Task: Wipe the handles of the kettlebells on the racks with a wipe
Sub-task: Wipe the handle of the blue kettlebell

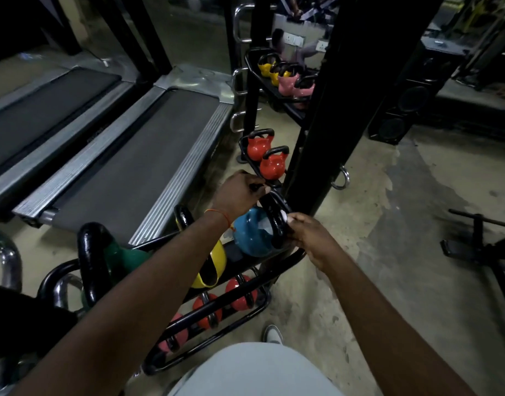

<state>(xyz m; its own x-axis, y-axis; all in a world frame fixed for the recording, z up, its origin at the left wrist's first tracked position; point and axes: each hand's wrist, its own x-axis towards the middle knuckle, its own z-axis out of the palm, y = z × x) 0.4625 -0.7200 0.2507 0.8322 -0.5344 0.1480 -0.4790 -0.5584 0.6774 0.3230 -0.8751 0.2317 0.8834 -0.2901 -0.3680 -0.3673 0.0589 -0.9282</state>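
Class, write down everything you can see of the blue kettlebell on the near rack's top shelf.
The blue kettlebell has a rounded, matte blue body and a thick, glossy black handle, seemingly painted metal. It sits on the top shelf of the black tubular rack, at its far end, beside a yellow kettlebell. The left hand grips the handle's top; the right hand holds a white wipe against its right side. Its underside is hidden.
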